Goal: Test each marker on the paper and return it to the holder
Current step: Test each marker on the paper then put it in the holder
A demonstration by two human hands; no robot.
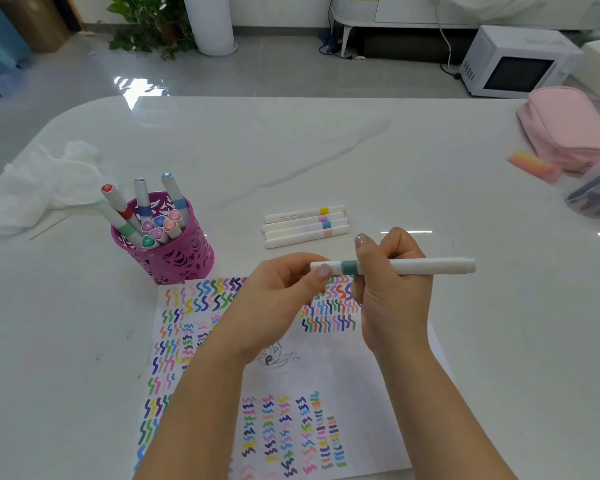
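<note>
Left hand (281,299): thumb and fingertips pinch the left end of a white marker with grey-green band (416,266). Right hand (392,296): fingers curled round its barrel. The marker is held level, right of the magenta perforated metal holder (174,259), above the white paper sheet with coloured squiggles (326,372). Four white markers (305,225) lie side by side right of the holder, beyond the hands.

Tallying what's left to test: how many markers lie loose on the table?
4, side by side right of the holder: yellow-banded marker farthest, then lilac-banded marker, blue-banded marker, peach-banded marker nearest. None appears hidden.
</note>
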